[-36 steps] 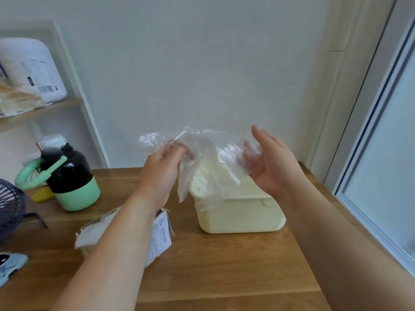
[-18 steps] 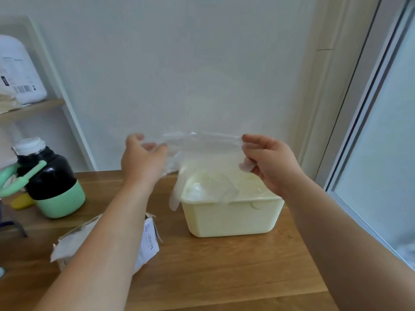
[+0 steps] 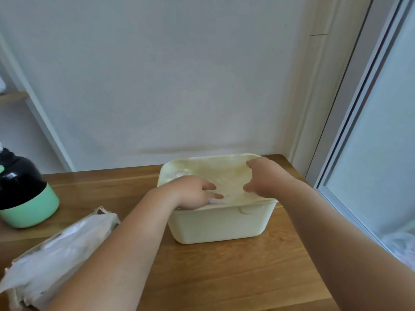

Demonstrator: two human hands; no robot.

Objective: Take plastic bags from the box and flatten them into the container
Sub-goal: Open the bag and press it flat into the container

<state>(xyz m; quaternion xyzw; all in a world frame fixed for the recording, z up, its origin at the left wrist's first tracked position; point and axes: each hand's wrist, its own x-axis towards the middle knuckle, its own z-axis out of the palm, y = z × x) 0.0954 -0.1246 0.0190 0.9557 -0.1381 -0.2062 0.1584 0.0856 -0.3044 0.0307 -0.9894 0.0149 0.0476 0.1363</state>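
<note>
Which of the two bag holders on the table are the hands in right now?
The pale yellow container, where left hand and right hand are down on a clear bag; the box at front left lies untouched.

Twelve o'clock, dead ahead: the pale yellow rectangular plastic container (image 3: 221, 225), one even creamy shade, no pattern on it. Inside, the clear thin plastic bag (image 3: 224, 176) lets that yellow show through, with whitish glints along its creases. Under everything is the warm brown wooden table (image 3: 224, 277), streaked with darker grain lines. Nine o'clock, the glossy black round bottle (image 3: 20, 178) with a mint-green base. Seven o'clock, the beige cardboard box (image 3: 105, 213), with milky white film bags (image 3: 67, 241) filling it. Behind, at twelve, the plain white wall (image 3: 179, 86), greyish in places. Three o'clock, the pale grey window frame (image 3: 363, 104), with a dark strip running along it.
</note>
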